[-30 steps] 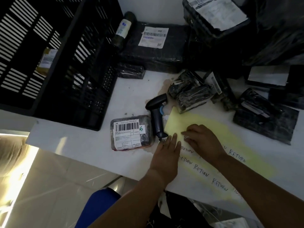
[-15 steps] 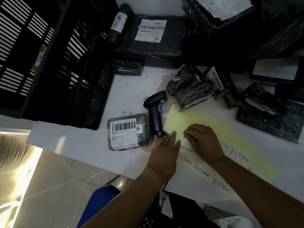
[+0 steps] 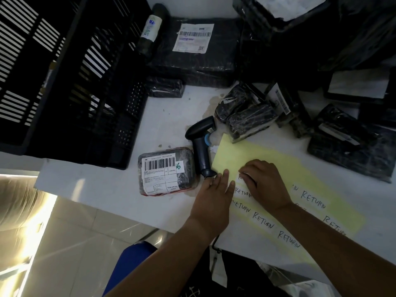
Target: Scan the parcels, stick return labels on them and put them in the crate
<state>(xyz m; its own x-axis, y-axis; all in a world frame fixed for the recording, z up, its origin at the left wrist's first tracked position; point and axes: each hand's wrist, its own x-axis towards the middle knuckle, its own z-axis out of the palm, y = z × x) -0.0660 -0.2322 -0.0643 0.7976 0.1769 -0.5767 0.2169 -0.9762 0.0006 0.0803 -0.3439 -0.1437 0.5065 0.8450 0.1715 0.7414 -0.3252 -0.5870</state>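
Observation:
A yellow sheet of handwritten RETURN labels (image 3: 276, 168) lies on the white table. My left hand (image 3: 214, 196) presses flat on the sheet's near left edge. My right hand (image 3: 264, 183) has its fingertips curled onto a white label (image 3: 243, 179) at the sheet's left side. A small parcel (image 3: 167, 171) with a barcode label lies left of my hands. A dark handheld scanner (image 3: 200, 146) lies between the parcel and the sheet. The black slatted crate (image 3: 70, 78) stands at the left.
Several black-wrapped parcels (image 3: 246, 114) crowd the back and right of the table, one large with a white shipping label (image 3: 194, 38). A wrapped bottle-shaped parcel (image 3: 150, 28) leans by the crate. The table's near edge (image 3: 107, 202) drops to a tiled floor.
Both hands stay on the label sheet. My right hand's fingers have shifted slightly at the label's edge. The view has drifted a little.

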